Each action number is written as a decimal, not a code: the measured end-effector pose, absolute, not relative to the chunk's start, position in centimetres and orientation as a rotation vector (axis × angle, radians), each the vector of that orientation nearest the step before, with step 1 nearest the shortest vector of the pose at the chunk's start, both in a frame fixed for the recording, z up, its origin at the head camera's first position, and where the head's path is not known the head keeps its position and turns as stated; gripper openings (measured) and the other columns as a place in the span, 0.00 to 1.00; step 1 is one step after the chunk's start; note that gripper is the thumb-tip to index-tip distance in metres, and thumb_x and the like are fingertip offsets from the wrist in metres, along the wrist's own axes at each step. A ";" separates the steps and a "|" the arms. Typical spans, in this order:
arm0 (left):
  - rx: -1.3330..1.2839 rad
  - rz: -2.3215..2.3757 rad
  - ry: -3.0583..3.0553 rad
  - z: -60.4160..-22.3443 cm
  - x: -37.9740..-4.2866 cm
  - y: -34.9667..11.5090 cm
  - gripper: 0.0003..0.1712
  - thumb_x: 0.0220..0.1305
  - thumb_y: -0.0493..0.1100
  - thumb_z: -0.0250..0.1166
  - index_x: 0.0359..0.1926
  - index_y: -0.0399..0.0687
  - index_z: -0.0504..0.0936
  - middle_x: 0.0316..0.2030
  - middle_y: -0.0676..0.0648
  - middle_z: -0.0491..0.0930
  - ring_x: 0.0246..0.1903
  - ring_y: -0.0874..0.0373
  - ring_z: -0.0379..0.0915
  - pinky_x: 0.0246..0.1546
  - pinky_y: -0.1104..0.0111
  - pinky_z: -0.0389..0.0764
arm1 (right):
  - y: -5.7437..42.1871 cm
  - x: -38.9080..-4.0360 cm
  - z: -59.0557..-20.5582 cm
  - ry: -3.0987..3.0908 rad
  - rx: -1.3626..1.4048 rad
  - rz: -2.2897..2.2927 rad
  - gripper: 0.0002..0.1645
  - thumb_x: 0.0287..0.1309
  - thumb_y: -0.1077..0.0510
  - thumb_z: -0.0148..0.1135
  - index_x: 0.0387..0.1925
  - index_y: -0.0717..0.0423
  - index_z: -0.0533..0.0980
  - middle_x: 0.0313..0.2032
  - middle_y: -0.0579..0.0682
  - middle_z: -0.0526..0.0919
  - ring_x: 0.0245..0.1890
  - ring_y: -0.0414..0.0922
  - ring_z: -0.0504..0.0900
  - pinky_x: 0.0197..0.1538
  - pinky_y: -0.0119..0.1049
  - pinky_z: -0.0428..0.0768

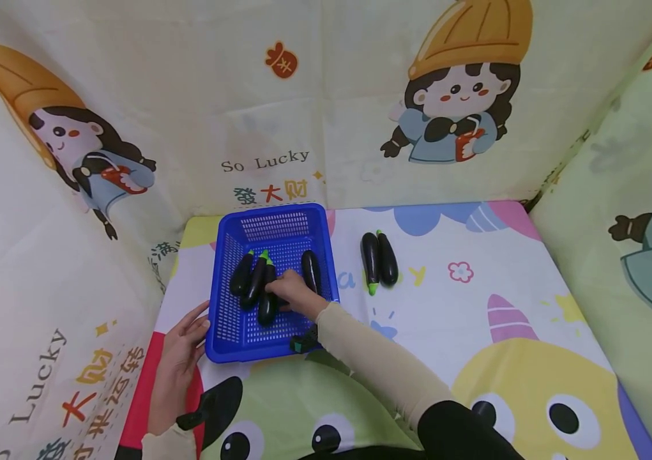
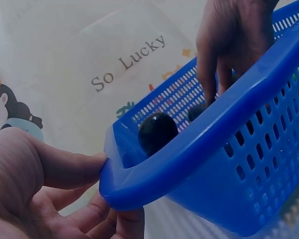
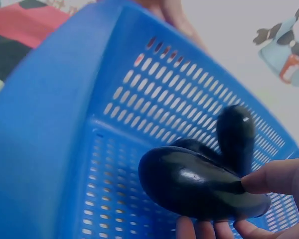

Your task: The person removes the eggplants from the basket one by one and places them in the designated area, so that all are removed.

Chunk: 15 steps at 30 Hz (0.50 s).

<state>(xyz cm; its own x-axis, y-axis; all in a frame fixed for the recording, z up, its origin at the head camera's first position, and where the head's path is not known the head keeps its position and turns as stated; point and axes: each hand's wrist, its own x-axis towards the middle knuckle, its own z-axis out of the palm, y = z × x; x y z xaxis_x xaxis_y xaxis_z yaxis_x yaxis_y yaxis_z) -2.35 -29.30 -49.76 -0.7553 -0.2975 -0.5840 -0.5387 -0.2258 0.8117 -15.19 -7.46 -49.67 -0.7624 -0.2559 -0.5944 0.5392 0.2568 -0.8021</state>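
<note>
A blue plastic basket [image 1: 228, 350] stands on the table with several dark purple eggplants in it. My right hand [image 1: 297, 292] reaches inside and holds one eggplant [image 1: 267, 311], thumb on one side and fingers on the other, as the right wrist view shows. Left of it lie two more eggplants, one [image 1: 253, 285] close by and one [image 1: 241, 276] near the basket's left wall. Another eggplant [image 1: 311, 269] leans by the right wall. At the left rim, my left hand [image 1: 173, 358] pinches the basket's corner [image 2: 120, 186], thumb above and fingers below.
Two eggplants, one [image 1: 370, 255] with its stem toward me and one [image 1: 387, 259] with its stem away, lie side by side right of the basket. A printed cloth [image 1: 417, 358] covers the table. Patterned sheets [image 1: 360, 179] hang at the back and sides.
</note>
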 end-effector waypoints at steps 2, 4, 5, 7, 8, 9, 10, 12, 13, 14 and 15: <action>-1.008 2.110 1.832 -49.7 -2.4 -29.3 0.33 0.78 0.46 0.57 0.79 0.67 0.64 0.43 0.72 0.86 0.46 0.70 0.86 0.52 0.76 0.85 | -7.1 -15.2 -49.2 1.864 0.242 -1.583 0.22 0.65 0.63 0.63 0.18 0.48 0.66 0.31 0.51 0.77 0.41 0.51 0.83 0.60 0.62 0.84; -1.005 2.118 1.824 -49.7 -2.4 -29.3 0.32 0.78 0.46 0.57 0.79 0.67 0.64 0.43 0.71 0.86 0.46 0.70 0.87 0.52 0.76 0.85 | -6.7 -15.3 -48.6 1.851 0.219 -1.593 0.16 0.66 0.62 0.64 0.24 0.52 0.70 0.33 0.51 0.77 0.41 0.50 0.82 0.60 0.62 0.84; -1.006 2.123 1.817 -49.7 -2.4 -29.3 0.32 0.78 0.46 0.57 0.79 0.67 0.65 0.43 0.71 0.86 0.46 0.69 0.87 0.52 0.76 0.85 | -6.5 -15.4 -48.3 1.857 0.203 -1.589 0.10 0.67 0.61 0.64 0.29 0.54 0.73 0.35 0.52 0.78 0.41 0.50 0.82 0.59 0.62 0.84; -1.005 2.125 1.805 -49.6 -2.4 -29.4 0.33 0.78 0.46 0.57 0.79 0.67 0.64 0.44 0.71 0.86 0.46 0.69 0.87 0.52 0.76 0.85 | -6.0 -15.5 -47.7 1.869 0.165 -1.579 0.08 0.67 0.60 0.66 0.44 0.58 0.76 0.44 0.55 0.81 0.44 0.50 0.83 0.59 0.61 0.84; -1.006 2.127 1.798 -49.6 -2.4 -29.4 0.33 0.78 0.46 0.57 0.79 0.67 0.64 0.43 0.71 0.86 0.46 0.70 0.87 0.52 0.75 0.85 | -5.7 -15.5 -47.3 1.883 0.144 -1.566 0.15 0.67 0.59 0.66 0.52 0.59 0.76 0.48 0.56 0.81 0.46 0.50 0.83 0.58 0.60 0.85; -1.003 2.125 1.796 -49.6 -2.4 -29.4 0.33 0.78 0.46 0.57 0.80 0.67 0.64 0.43 0.72 0.86 0.46 0.70 0.87 0.52 0.75 0.85 | -5.4 -15.5 -47.0 1.897 0.121 -1.554 0.21 0.67 0.58 0.67 0.58 0.59 0.74 0.51 0.57 0.81 0.47 0.50 0.84 0.59 0.60 0.85; -1.002 2.123 1.795 -49.5 -2.4 -29.5 0.33 0.79 0.46 0.57 0.80 0.67 0.64 0.43 0.72 0.86 0.46 0.70 0.87 0.52 0.75 0.85 | -5.1 -15.5 -46.6 1.908 0.095 -1.542 0.25 0.67 0.58 0.67 0.62 0.59 0.72 0.53 0.58 0.81 0.48 0.50 0.84 0.59 0.59 0.85; -1.000 2.125 1.791 -49.5 -2.5 -29.5 0.33 0.78 0.45 0.57 0.80 0.67 0.64 0.43 0.71 0.86 0.46 0.69 0.87 0.51 0.75 0.85 | -4.4 -15.4 -46.0 1.920 0.041 -1.529 0.28 0.67 0.57 0.68 0.65 0.59 0.72 0.53 0.59 0.81 0.49 0.50 0.85 0.58 0.58 0.85; -0.998 2.128 1.790 -49.5 -2.5 -29.5 0.33 0.78 0.45 0.57 0.80 0.67 0.64 0.43 0.71 0.86 0.46 0.69 0.87 0.51 0.75 0.85 | -4.1 -15.4 -45.6 1.929 0.012 -1.524 0.29 0.67 0.57 0.68 0.65 0.58 0.72 0.52 0.58 0.82 0.48 0.50 0.85 0.57 0.57 0.86; -0.996 2.131 1.789 -49.5 -2.5 -29.5 0.33 0.78 0.45 0.57 0.80 0.66 0.64 0.43 0.71 0.87 0.46 0.69 0.87 0.51 0.75 0.85 | -3.7 -15.3 -45.3 1.933 -0.019 -1.525 0.28 0.66 0.57 0.68 0.65 0.58 0.72 0.51 0.58 0.82 0.47 0.49 0.85 0.56 0.57 0.86; -0.994 2.136 1.787 -49.5 -2.5 -29.5 0.33 0.78 0.45 0.57 0.80 0.66 0.64 0.43 0.70 0.87 0.45 0.69 0.87 0.51 0.75 0.85 | -3.4 -15.3 -45.0 1.937 -0.055 -1.528 0.28 0.66 0.58 0.68 0.65 0.58 0.72 0.50 0.58 0.82 0.46 0.50 0.85 0.56 0.57 0.87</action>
<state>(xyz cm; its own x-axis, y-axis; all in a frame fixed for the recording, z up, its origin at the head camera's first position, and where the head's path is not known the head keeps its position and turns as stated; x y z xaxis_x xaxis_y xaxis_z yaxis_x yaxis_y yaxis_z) -2.46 -29.49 -49.47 -0.7591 -0.2704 -0.5922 -0.5351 -0.2589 0.8041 -15.26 -3.37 -45.04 -0.7806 -0.4177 -0.4649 0.3549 0.3161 -0.8799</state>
